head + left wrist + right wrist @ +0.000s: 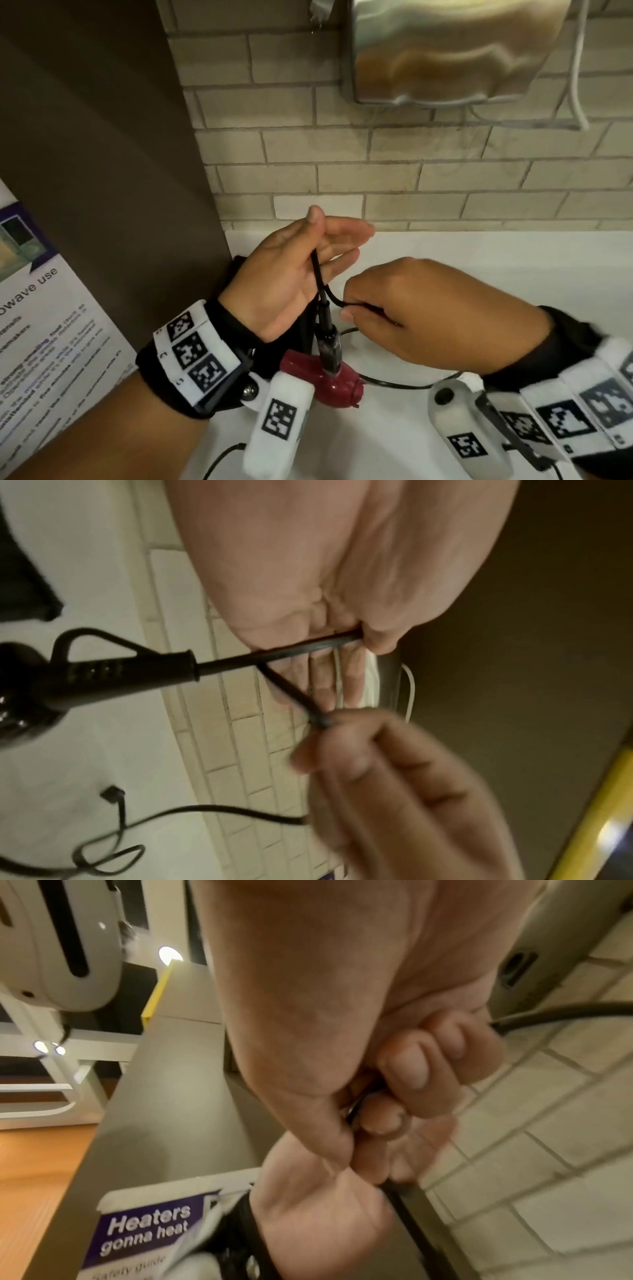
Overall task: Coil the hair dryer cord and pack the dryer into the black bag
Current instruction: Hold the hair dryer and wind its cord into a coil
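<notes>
Head view: the left hand pinches the black cord under its thumb, with the maroon hair dryer hanging below, above the white counter. The right hand grips the cord just beside it.

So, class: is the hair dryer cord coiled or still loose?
Mostly loose: the cord trails across the counter, with one bend between left hand and right hand.

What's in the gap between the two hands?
Only a short bend of black cord, running from the left hand to the right hand; the head view shows it best.
</notes>
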